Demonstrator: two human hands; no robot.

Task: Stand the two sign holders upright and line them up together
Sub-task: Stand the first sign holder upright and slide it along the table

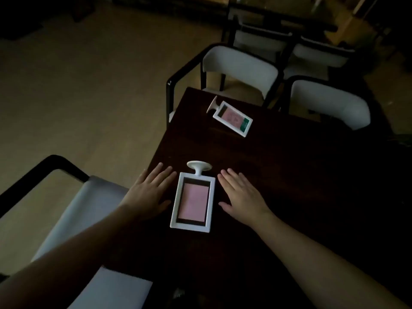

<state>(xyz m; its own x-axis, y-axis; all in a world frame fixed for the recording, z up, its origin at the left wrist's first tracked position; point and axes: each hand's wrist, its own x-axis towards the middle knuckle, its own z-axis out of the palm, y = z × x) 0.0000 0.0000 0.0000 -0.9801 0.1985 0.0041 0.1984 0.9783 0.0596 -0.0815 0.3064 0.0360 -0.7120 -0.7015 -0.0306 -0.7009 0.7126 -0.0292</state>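
Two white-framed sign holders with pink inserts lie flat on a dark wooden table [289, 175]. The near sign holder [193, 202] lies lengthwise, its round foot pointing away from me. My left hand [149, 192] rests palm down just left of it, fingers spread, holding nothing. Just right of the frame my right hand [242, 196] lies flat on the table, also spread and holding nothing. The far sign holder [233, 117] lies tilted near the table's far left corner, its foot toward the upper left and a green strip at its right end.
Two white-cushioned chairs with black frames [240, 68] [330, 103] stand at the table's far side, with more chairs behind. Another white chair [73, 210] sits at the near left. The table's left edge runs close to my left hand. The room is dim.
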